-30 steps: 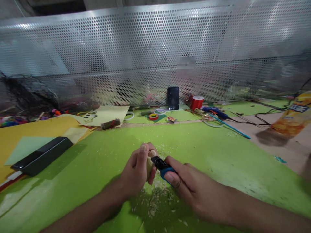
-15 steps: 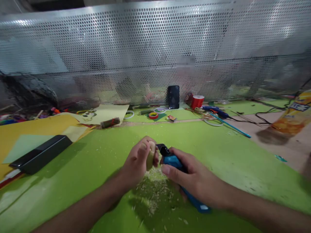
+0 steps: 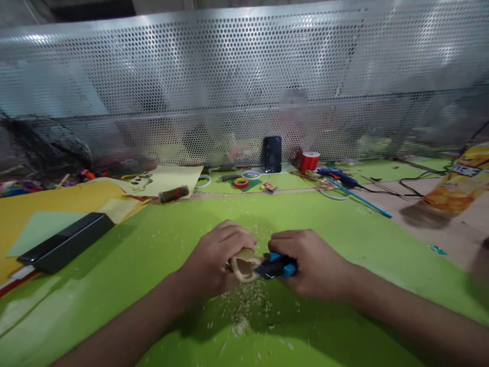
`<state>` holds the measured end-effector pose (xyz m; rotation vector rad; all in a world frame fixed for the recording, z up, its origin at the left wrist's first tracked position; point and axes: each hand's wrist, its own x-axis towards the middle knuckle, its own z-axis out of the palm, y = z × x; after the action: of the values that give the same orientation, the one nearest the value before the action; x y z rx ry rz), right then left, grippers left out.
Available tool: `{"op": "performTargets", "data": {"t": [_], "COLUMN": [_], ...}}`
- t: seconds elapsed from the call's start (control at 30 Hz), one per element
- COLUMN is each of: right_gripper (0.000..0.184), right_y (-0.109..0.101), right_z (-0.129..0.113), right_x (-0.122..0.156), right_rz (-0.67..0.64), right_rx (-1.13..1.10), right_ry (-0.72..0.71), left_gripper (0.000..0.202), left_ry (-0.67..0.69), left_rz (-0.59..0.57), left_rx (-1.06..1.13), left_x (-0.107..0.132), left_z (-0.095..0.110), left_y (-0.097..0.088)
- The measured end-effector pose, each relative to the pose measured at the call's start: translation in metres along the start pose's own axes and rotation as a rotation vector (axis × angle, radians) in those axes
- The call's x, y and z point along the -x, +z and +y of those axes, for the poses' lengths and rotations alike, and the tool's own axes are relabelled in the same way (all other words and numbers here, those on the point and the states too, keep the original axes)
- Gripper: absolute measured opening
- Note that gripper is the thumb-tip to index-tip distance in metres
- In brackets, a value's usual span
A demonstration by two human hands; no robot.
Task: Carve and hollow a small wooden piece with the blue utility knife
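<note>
1. Both hands are low and centre over the green mat [image 3: 355,239], right in front of the person.
2. The left hand [image 3: 216,260] is curled tight around a pale lump of wood [image 3: 244,266], fingers over the top. Only the rounded end of the wood pokes out on the right side of the fist.
3. The right hand [image 3: 311,262] is closed fully around a blue knife [image 3: 278,266], knuckles up. The handle is mostly buried in the fist, and the dark front end points left.
4. The knife's tip meets the exposed end of the wood, so the two fists sit just beside each other. The blade edge itself is too small to make out.
5. The wood is held above the mat, not resting on it.
6. Directly below the hands, pale shavings [image 3: 248,306] lie scattered on the mat.
7. Off to the left, a long black case [image 3: 64,244] lies across the edge of a yellow sheet [image 3: 46,204].
8. Along the back, by the perforated metal screen [image 3: 229,92], a dark phone [image 3: 272,154] stands upright.
9. A red spool [image 3: 309,161] is just beside the phone, with a tape roll [image 3: 241,183] lying flat nearby.
10. Far right, an orange packet [image 3: 458,186] sits well apart from the hands.
</note>
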<state>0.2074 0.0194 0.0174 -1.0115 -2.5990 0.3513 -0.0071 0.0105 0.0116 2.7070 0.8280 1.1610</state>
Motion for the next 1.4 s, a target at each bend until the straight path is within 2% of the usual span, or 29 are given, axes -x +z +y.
{"op": "performTargets", "data": {"t": [0.2,0.33,0.6,0.77,1.03,1.4], "right_gripper": [0.01,0.009,0.012,0.011,0.014,0.01], "right_y": [-0.005,-0.005,0.003,0.006,0.003,0.008], "right_z": [0.001,0.001,-0.001,-0.001,-0.002,-0.001], "right_x": [0.002,0.0,0.001,0.003,0.002,0.003], "right_rz": [-0.099,-0.135,-0.098,-0.047,-0.095,-0.099], "right_rx": [0.066,0.073,0.114,0.124,0.06,0.07], "right_ry": [0.032,0.029,0.019,-0.027,-0.009,-0.04], "left_gripper": [0.011,0.016,0.053,0.046,0.037,0.04], "left_ry": [0.037,0.077,0.053,0.08,0.108,0.161], "left_rz": [0.02,0.009,0.057,0.035,0.043,0.063], "left_rx": [-0.176,-0.186,-0.156,-0.185,-0.21,-0.216], "left_x": [0.0,-0.002,0.001,0.001,0.001,-0.002], "left_z": [0.002,0.007,0.013,0.018,0.014,0.018], "left_y": [-0.005,-0.007,-0.005,-0.006,-0.009,-0.007]}}
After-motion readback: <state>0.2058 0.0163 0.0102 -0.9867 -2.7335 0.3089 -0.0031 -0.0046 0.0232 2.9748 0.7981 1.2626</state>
